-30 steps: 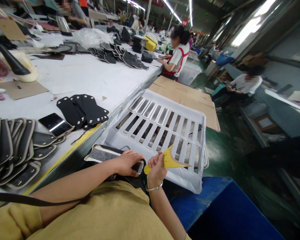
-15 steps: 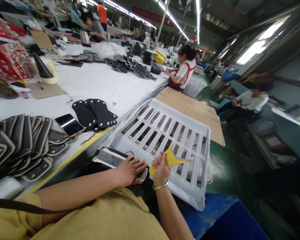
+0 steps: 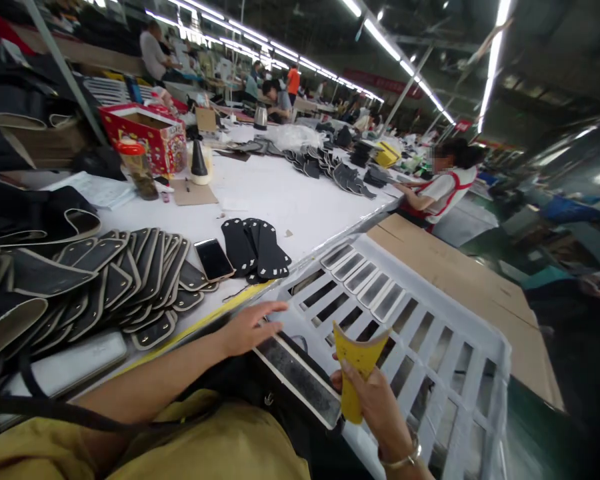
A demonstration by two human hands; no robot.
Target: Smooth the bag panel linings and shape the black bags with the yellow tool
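Note:
A yellow scraper [image 3: 357,363] with a curved, pointed end is upright in my right hand [image 3: 373,393], whose fingers wrap round it. My left hand [image 3: 253,327] has its fingers apart and holds nothing; it is over the far left end of a long dark strip with pale edges [image 3: 297,373]. That strip lies across my lap, and its near right end is beside the yellow scraper. Beyond it, several small pale-edged strips [image 3: 363,279] lie in a row on the white slatted rack [image 3: 405,340].
On the white table [image 3: 260,190] are black perforated pieces [image 3: 257,247], a phone [image 3: 214,260] and a pile of dark pale-edged pieces [image 3: 145,273]. Cardboard [image 3: 455,287] lies beyond the rack. A person in a red apron [image 3: 445,187] is at the table's far edge.
The view has turned left. My left hand has lifted off the strip, toward its far end. My right hand has turned the yellow scraper from sideways to upright, close to the strip.

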